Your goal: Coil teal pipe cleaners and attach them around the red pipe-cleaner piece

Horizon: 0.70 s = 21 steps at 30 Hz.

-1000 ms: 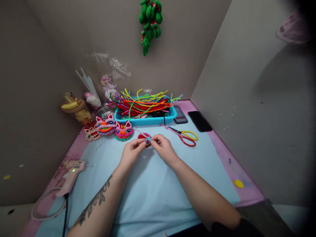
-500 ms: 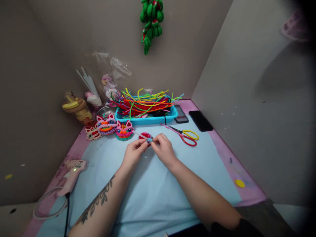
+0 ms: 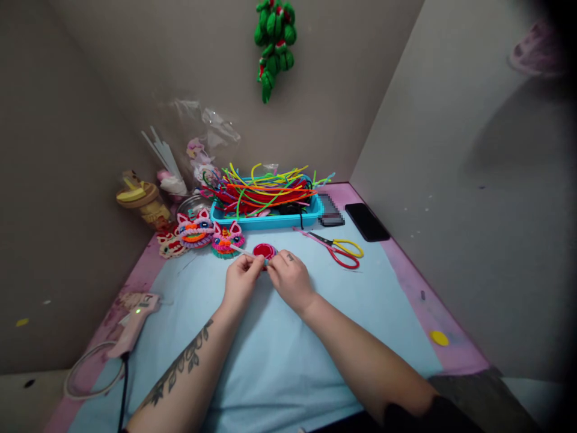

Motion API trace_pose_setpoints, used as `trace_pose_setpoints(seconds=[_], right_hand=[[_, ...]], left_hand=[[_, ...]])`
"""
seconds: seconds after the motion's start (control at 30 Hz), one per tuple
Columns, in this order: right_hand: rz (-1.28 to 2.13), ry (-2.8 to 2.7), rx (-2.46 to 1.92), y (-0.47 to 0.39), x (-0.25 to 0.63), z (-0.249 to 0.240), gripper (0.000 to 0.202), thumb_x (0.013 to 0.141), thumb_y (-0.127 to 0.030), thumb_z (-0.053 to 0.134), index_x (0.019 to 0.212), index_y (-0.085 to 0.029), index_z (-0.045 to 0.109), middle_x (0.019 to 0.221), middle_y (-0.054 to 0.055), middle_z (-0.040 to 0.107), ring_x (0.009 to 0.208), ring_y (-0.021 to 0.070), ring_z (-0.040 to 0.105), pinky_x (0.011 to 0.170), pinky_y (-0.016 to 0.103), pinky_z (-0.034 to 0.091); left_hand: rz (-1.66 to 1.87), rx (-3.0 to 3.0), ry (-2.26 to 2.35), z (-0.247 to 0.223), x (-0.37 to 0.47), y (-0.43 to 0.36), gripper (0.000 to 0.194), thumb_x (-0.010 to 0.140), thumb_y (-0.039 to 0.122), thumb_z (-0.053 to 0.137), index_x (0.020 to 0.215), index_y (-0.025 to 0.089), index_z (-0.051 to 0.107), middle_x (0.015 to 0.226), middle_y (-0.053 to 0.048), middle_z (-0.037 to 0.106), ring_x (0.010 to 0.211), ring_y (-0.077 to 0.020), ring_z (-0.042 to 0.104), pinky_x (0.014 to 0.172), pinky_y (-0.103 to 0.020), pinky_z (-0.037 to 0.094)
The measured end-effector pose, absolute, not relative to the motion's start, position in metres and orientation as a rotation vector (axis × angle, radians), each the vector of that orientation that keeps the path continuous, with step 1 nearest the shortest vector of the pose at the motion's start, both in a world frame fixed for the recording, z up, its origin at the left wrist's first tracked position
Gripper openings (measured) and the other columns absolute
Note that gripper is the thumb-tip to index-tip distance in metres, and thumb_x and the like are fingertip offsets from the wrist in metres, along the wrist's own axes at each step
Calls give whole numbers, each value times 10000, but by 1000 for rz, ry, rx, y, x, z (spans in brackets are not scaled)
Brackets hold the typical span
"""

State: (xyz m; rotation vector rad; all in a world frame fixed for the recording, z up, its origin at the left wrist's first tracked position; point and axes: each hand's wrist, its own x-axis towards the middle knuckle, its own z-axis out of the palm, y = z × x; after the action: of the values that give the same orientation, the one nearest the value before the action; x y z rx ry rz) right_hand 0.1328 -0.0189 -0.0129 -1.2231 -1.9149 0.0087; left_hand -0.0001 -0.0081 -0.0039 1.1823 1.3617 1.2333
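Observation:
Both hands meet over the middle of the blue cloth. My left hand (image 3: 241, 279) pinches a pale thin stick (image 3: 241, 249) whose free end points up and left. Fingers of my right hand (image 3: 291, 279) close on a small light-blue piece (image 3: 266, 261) at the stick's other end, mostly hidden by the fingertips. Just behind the fingertips lies a round red piece (image 3: 264, 251). To the left sit a pink lion-like head (image 3: 228, 239) of fuzzy stems and a second one (image 3: 195, 230) beside it.
A blue tray (image 3: 270, 221) of colourful fuzzy stems stands at the back. Scissors (image 3: 345, 252) and a black phone (image 3: 366, 222) lie to the right. A pink glue gun (image 3: 135, 325) with cords rests at left. A yellow disc (image 3: 439, 338) is near the right edge.
My right hand has shifted slightly left and turned, its fingers now covering more of the light-blue piece. The stick has moved left, and more of the round red piece shows.

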Motion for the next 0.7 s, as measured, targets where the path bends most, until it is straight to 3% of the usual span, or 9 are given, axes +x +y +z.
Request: trace_pose_setpoints(seconds=[0.07,0.17,0.3,0.4,0.7], right_hand=[[188,-1812,-1154,-19,136,-11,45,851,-188,526,880,-191,561,841,69,582,840,211,532,761,331,442],[417,-1519,-1138,-17,145,-10,177,809,-136,480,971,-195,524,940,76,563,908,202,535,789,338,449],[717,-1158,-1138,-9,155,-16,368,608,-69,412,942,-210,475,979,57,538,870,176,545,696,298,443],[806,-1066,-1096,-4,158,-19,388,511,-95,398,877,-216,443,993,53,530,899,178,541,650,269,420],[597,-1260,-1292,-9,157,-13,129,641,-116,545,735,-198,516,1074,88,574,893,196,570,720,314,457]], left_hand=[[1237,1234,1377,-4,-5,-6,340,715,442,670,596,156,530,477,60,470,449,-71,383,468,-205,294],[1246,1250,1384,-3,-12,-2,347,728,457,657,611,155,531,497,52,489,467,-74,399,478,-202,301],[1234,1233,1392,0,-14,-1,360,713,473,665,614,153,533,501,48,491,463,-71,380,470,-204,286],[1230,1228,1374,1,-12,-2,359,698,473,677,618,150,543,508,44,495,474,-74,390,477,-204,291],[1200,1252,1350,1,-10,-3,347,690,462,684,601,150,560,510,43,510,479,-80,413,493,-208,320]])
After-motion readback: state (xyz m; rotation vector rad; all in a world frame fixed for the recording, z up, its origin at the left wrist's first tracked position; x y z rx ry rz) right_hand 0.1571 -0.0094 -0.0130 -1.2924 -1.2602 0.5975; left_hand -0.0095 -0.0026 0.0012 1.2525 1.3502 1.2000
